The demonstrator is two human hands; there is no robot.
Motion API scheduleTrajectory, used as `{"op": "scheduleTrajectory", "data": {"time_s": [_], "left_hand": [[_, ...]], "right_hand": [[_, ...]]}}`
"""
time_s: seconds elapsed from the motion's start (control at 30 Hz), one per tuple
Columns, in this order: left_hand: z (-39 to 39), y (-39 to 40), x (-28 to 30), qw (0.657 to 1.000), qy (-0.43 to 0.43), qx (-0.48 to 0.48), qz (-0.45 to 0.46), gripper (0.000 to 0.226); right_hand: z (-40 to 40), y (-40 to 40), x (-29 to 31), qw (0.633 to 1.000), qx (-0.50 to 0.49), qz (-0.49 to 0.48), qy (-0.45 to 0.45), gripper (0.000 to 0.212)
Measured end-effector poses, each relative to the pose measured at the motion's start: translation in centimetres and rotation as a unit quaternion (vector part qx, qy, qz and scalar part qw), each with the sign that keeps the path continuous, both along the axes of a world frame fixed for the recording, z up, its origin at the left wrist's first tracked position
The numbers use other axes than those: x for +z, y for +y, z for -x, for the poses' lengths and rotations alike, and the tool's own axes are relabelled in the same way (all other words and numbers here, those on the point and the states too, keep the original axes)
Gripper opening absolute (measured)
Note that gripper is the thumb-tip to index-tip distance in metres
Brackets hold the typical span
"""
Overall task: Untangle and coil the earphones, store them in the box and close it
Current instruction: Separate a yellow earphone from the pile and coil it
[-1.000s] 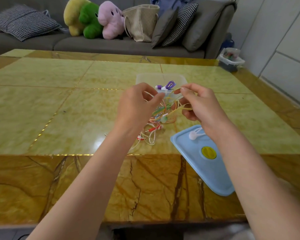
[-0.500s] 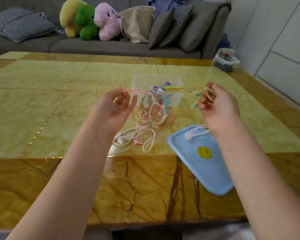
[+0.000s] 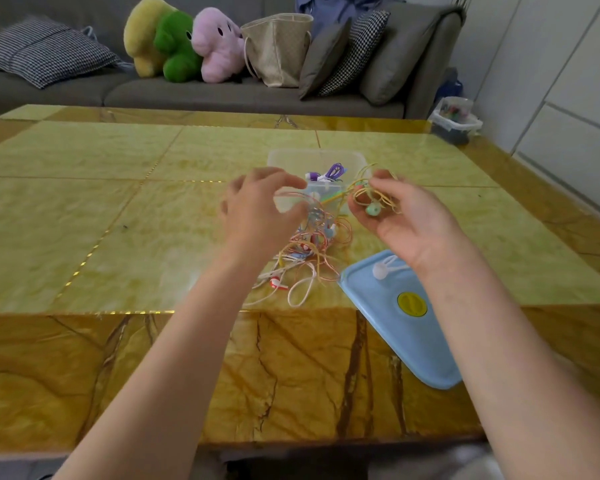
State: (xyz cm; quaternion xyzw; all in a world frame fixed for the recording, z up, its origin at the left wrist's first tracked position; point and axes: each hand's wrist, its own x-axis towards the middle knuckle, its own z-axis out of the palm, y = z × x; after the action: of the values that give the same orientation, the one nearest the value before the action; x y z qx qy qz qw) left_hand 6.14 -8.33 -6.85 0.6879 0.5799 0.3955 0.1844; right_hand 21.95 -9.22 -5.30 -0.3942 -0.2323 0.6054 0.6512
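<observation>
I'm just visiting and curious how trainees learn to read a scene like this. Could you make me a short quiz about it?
1. True or false: the blue lid is on the clear box.
2. Which hand holds the yellow earphone cable?
A. left hand
B. right hand
3. Fill in: a coiled ______ earphone already lies in the box.

Key: 1 false, it lies on the table; 2 B; 3 purple.

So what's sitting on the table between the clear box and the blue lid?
In the head view, the tangled earphones lie between the clear box and the blue lid, with white loops nearest the lid.
</observation>
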Motion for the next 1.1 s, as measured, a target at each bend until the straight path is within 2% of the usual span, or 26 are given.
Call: {"op": "scheduleTrajectory", "data": {"time_s": [0.03,0.13,0.17,0.23,0.3,0.33,0.43,0.57,0.7,0.77,0.83,0.93,1.0,1.1], "left_hand": [[-0.4,0.0,-0.1,0.999,0.009,-0.031,-0.025,0.027],[-1.5,0.0,-0.7,0.996,-0.034,-0.086,0.003,0.031],[-1.7,0.0,-1.1,0.998,-0.011,-0.067,0.002,0.029],[-2.0,-0.1,-2.0,0.995,0.092,-0.023,-0.010,0.024],[-2.2,-0.4,-2.6,0.987,0.155,-0.030,0.007,0.028],[-2.2,-0.4,-2.8,0.986,0.158,-0.048,0.023,0.030],[-1.9,-0.4,-3.2,0.990,0.098,-0.095,0.024,0.035],[-2.2,-0.1,-3.0,0.987,0.074,-0.034,-0.138,0.058],[-3.2,-0.3,-2.7,0.991,0.032,-0.093,-0.086,0.028],[-3.0,-0.4,-3.3,0.988,0.100,-0.044,-0.104,0.020],[-2.4,-0.4,-3.8,0.980,0.168,-0.003,-0.108,0.026],[-1.4,-0.2,-4.1,0.963,0.253,0.014,-0.091,0.034],[-0.7,-0.2,-4.3,0.956,0.285,0.020,-0.075,0.038],[0.0,-0.3,-4.2,0.951,0.303,0.036,-0.057,0.044]], "right_hand": [[0.2,0.0,0.0,1.000,0.005,-0.006,0.008,0.016],[1.0,-0.2,0.4,0.999,0.045,-0.015,0.022,0.012],[1.3,-0.3,0.6,0.997,0.070,-0.017,0.033,0.013],[1.6,-0.4,1.0,0.989,0.122,-0.028,0.082,0.017],[1.5,-0.2,1.2,0.978,0.142,-0.045,0.148,0.021],[1.3,0.0,1.3,0.973,0.138,-0.055,0.178,0.022],[0.5,0.4,1.3,0.963,0.120,-0.072,0.229,0.023],[0.9,0.4,1.0,0.972,0.122,-0.065,0.192,0.020],[1.7,0.0,1.2,0.964,0.171,-0.084,0.184,0.009],[1.1,0.1,1.4,0.962,0.162,-0.087,0.201,0.008],[0.1,0.3,1.5,0.963,0.126,-0.074,0.224,0.009],[-1.5,0.7,1.1,0.963,0.056,-0.038,0.260,0.023],[-2.2,0.6,1.1,0.964,0.018,-0.040,0.263,0.027],[-2.8,0.3,1.4,0.960,-0.013,-0.081,0.267,0.018]]}}
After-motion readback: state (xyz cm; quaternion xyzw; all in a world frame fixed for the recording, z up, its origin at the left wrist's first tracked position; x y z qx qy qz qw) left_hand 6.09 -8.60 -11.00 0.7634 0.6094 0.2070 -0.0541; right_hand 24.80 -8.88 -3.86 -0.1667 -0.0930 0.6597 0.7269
